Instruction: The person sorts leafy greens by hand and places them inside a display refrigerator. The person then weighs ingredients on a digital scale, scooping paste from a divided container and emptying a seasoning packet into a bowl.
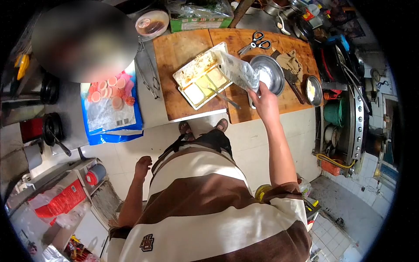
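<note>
My right hand is closed on the lower end of a clear plastic bag, at the left side of a metal bowl with white powder inside. The bag's other end lies over a white tray with stained compartments of pale contents. A spoon rests in that tray, its handle pointing toward the board's front edge. My left hand hangs low beside my body, away from the table, its fingers curled with nothing visible in them.
On the wooden board are black-handled scissors, a cleaver, a brown cloth and a small metal bowl. Tongs and a blue-edged bag of pink rounds lie left. A stove stands right.
</note>
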